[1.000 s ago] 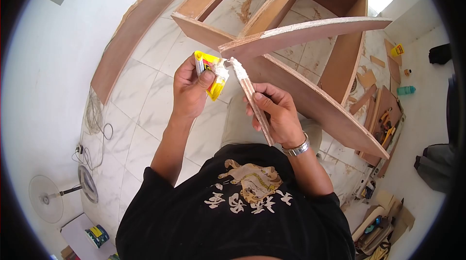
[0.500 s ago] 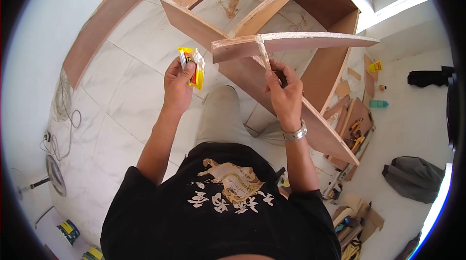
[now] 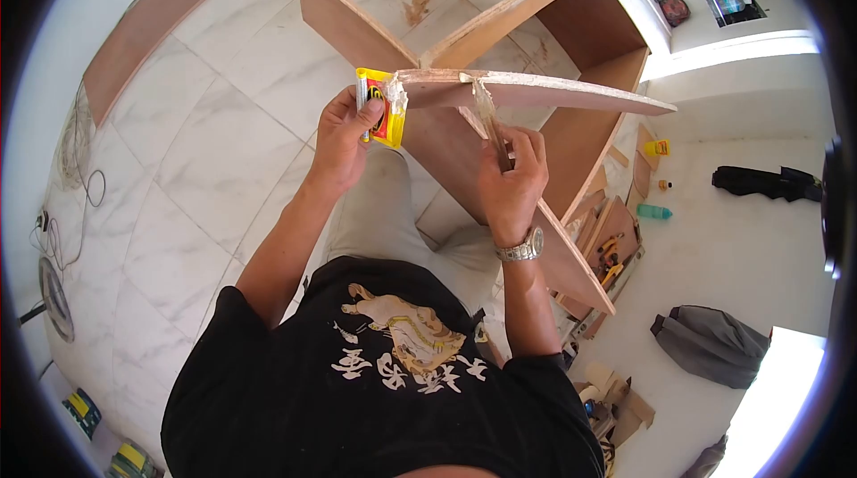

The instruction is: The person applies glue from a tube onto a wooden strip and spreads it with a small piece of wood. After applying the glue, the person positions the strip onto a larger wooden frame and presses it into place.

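Note:
My left hand (image 3: 344,141) is closed round a yellow and red packet (image 3: 386,128) with off-white paste smeared along its right edge, right by the left end of a curved board. In my right hand (image 3: 515,176) is a narrow flat spatula (image 3: 485,108), its upper end coated with paste and against the board's pale edge. The curved board (image 3: 571,96) has whitish filler along its top edge. It belongs to, or rests on, a brown wooden frame (image 3: 446,143) with open compartments; the joint cannot be made out.
A long curved wooden strip (image 3: 147,32) stands along the left wall. To the right lie boards with hand tools (image 3: 611,259), a teal bottle (image 3: 654,211), a yellow container (image 3: 656,147) and a dark grey cloth (image 3: 714,346). A cable (image 3: 89,188) trails at the left.
My left hand has moved right and up with the packet, to the board's end. The spatula has shifted slightly along the edge and tilts differently. The whole view has turned a little.

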Available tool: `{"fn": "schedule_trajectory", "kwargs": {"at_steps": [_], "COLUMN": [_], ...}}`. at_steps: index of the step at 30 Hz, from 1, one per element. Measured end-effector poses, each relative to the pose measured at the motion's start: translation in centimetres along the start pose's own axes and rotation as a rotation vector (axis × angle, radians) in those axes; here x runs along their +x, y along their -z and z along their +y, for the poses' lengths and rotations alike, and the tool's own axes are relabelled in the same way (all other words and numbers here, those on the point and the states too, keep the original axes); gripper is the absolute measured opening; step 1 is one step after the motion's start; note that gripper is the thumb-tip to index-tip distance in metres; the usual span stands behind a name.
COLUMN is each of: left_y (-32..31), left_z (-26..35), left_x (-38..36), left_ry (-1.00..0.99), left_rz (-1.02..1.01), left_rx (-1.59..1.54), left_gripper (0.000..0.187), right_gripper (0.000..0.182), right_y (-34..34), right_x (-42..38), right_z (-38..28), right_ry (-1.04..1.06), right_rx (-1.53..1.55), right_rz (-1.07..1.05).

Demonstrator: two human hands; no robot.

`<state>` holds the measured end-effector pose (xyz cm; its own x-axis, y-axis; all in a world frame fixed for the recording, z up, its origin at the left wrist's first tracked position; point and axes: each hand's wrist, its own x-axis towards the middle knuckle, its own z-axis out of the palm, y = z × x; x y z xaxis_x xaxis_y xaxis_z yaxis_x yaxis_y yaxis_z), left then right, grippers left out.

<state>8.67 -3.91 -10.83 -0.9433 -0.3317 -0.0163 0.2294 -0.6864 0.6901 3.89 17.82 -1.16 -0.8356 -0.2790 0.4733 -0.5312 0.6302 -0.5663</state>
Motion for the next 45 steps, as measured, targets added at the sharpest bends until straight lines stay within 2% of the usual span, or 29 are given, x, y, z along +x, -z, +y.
{"fn": "schedule_trajectory", "kwargs": {"at_steps": [3,6,12,15,18,21,27,30,33,34,36,39,42,45], "left_y": [0.2,0.1,0.5,0.5,0.4,0.3,0.3,-0.3,-0.6,-0.6,-0.8,-1.1,-3.3,-3.6], "left_z": [-0.1,-0.1,-0.2,-0.3,-0.3,-0.3,-0.3,0.1,0.0,0.1,0.7,1.7,3.4,4.2], "left_x": [0.0,0.1,0.2,0.1,0.2,0.1,0.1,0.0,-0.6,-0.7,-1.3,-2.2,-3.2,-3.6], "left_ry": [-0.003,-0.004,-0.021,-0.016,-0.019,-0.028,-0.031,-0.029,-0.110,-0.139,-0.162,-0.191,-0.230,-0.232], "left_rz": [-0.004,-0.009,-0.029,-0.034,-0.022,-0.009,-0.011,-0.015,0.049,0.083,0.134,0.162,0.211,0.173], "left_rx": [0.011,0.005,0.017,0.012,0.008,0.009,0.005,-0.022,0.007,0.044,0.162,0.314,0.420,0.334], "left_gripper": [0.031,0.031,0.030,0.030,0.029,0.029,0.028,0.026,0.025,0.025,0.024,0.031,0.036,0.038], "right_gripper": [0.024,0.023,0.022,0.019,0.017,0.017,0.019,0.019,0.022,0.025,0.026,0.028,0.029,0.028], "right_y": [0.4,-0.1,2.2,2.9,3.2,3.3,4.1,3.7,3.8,3.5,3.1,1.3,0.1,-0.4], "right_x": [0.4,0.9,2.8,4.2,5.5,6.9,7.6,8.0,6.2,4.7,1.7,-2.1,-4.4,-5.5], "right_z": [-1.5,-0.9,0.1,-0.4,-0.3,0.3,-0.6,0.3,-2.0,-2.5,-4.0,-5.6,-6.3,-6.2], "right_ry": [-0.008,0.121,-0.028,0.036,0.132,0.152,0.122,0.132,-0.107,-0.247,-0.444,-0.526,-0.636,-0.657], "right_rx": [0.032,-0.081,-0.055,-0.037,-0.166,-0.279,-0.248,-0.345,0.033,0.182,0.592,0.897,1.016,1.045], "right_rz": [-0.044,-0.044,-0.077,-0.162,-0.231,-0.238,-0.339,-0.172,-0.214,-0.278,-0.379,-0.382,-0.385,-0.363]}}
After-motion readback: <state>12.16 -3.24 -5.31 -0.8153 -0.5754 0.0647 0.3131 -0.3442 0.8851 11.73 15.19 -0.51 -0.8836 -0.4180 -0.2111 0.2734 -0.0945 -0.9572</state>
